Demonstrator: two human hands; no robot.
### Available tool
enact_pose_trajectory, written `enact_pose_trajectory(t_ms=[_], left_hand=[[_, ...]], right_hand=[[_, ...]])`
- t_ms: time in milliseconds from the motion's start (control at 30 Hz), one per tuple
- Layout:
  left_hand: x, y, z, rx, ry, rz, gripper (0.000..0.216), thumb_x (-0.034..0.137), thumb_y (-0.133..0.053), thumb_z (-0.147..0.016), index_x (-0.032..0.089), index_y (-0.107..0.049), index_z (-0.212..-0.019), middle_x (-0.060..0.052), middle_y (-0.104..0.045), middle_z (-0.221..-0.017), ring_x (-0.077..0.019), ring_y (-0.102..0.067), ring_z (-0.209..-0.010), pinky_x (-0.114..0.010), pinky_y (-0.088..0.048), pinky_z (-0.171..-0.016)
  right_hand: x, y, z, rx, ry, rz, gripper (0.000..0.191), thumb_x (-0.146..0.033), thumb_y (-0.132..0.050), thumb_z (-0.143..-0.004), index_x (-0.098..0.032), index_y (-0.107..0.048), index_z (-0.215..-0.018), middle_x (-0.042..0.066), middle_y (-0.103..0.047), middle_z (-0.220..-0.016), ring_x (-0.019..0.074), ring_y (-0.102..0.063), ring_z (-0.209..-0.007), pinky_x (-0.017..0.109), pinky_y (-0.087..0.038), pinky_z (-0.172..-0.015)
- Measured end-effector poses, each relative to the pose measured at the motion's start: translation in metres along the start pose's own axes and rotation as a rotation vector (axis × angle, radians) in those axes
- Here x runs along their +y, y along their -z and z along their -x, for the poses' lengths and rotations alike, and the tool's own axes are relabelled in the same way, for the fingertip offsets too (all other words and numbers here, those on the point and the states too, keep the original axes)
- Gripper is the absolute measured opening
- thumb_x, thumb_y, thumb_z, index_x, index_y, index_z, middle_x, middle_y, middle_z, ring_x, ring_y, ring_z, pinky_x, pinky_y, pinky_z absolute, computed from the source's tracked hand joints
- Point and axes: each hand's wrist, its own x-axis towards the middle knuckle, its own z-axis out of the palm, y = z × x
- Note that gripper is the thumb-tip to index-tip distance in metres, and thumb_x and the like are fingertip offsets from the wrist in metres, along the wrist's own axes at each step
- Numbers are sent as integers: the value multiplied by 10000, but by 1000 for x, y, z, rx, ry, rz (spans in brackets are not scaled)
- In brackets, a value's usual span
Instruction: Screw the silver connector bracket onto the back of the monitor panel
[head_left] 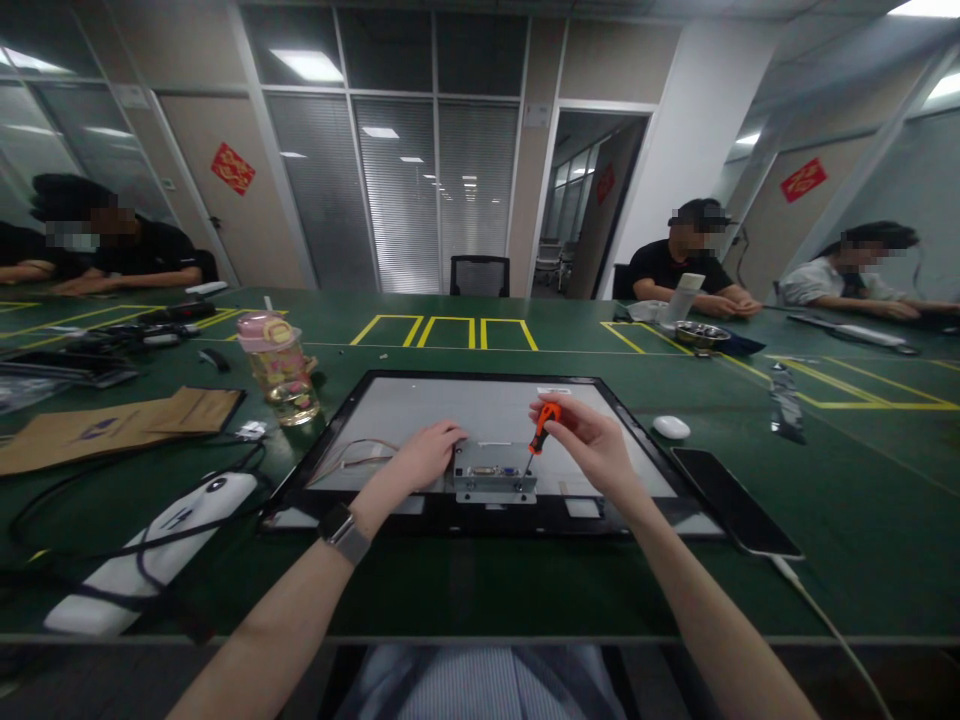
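Note:
A display panel [420,410] with a black frame and a pale back lies flat on the green table. On its near edge stands a small metal bracket [487,481] with connector ports. My left hand [426,455] is closed at the bracket's left end, fingertips against it and partly hidden. In my right hand [592,435] is an orange and black screwdriver [546,425], gripped by the handle. Its shaft slants down to the bracket's right end; the exact contact at the tip is too small to make out. Thin wires [360,450] lie on the panel left of my left hand.
Left of the panel are a pink-lidded bottle [279,370], a brown paper bag [112,425] and a white power strip [161,550] with black cables. On the right lie a phone [735,500] with a charging cable and a white case [671,428]. Several people sit across the table.

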Motion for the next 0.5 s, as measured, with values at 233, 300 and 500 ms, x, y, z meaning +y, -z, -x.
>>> enact_pose_trajectory(t_ms=[233,300,500], left_hand=[[0,0,0,-3,-8,-9,428,97,-369,-929,170,-597,-1283,-108,-591,-1328,-202,-574,-1213,-342,-433,-1079],[0,0,0,-1,-15,-13,427,98,-369,-929,170,-598,-1282,-108,-589,-1333,-205,-569,-1220,-352,-429,-1085],[-1,0,0,4,-6,-24,427,114,-363,-937,164,-599,-1289,-117,-579,-1357,-222,-569,-1226,-367,-428,-1087]], right_hand=[[-8,-12,-8,139,285,495,169,-265,-722,-846,-236,-720,-1012,43,-634,-824,208,-638,-754,394,-559,-751],[-14,-12,-14,53,276,530,211,-263,-668,-881,-219,-703,-1084,71,-656,-885,229,-654,-832,407,-561,-791],[-33,-5,-31,-263,28,408,294,-191,-529,-920,-234,-679,-1169,77,-711,-1050,206,-694,-918,339,-581,-780]])
